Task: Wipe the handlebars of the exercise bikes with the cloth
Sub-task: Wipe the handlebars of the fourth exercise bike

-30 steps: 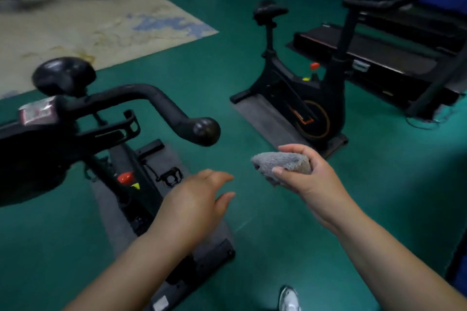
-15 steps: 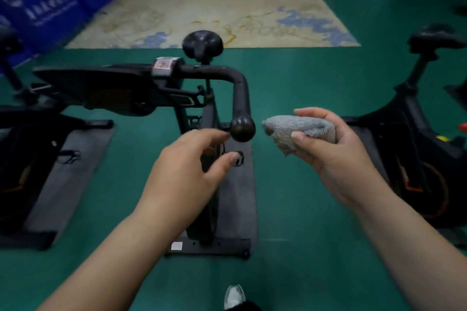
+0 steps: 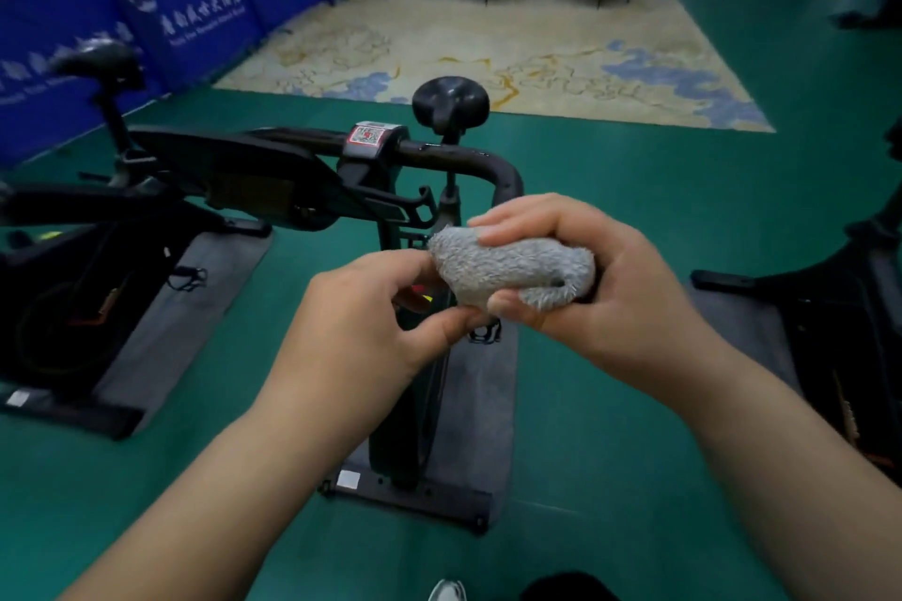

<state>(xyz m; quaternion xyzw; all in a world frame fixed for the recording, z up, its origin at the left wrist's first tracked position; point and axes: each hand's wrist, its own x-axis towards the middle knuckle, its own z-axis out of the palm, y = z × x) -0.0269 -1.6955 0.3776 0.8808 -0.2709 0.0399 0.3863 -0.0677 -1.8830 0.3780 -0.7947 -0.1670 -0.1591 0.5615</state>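
- The right hand (image 3: pixel 629 303) is clenched round the bunched grey cloth (image 3: pixel 512 271), in front of the handlebar (image 3: pixel 468 164); the left hand (image 3: pixel 361 322) pinches its near end
- Step, I judge: readying the cloth; next, press it onto the bar and rub along it

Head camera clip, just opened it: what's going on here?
A person stands in front of an exercise bike on a green gym floor. The right hand holds a bunched grey cloth, and the left hand pinches at its near end, as if gathering or refolding it. The cloth is not on the bike's handlebar, which sits just beyond the hands, so wiping of this bar isn't under way at this moment. More bikes stand to either side.
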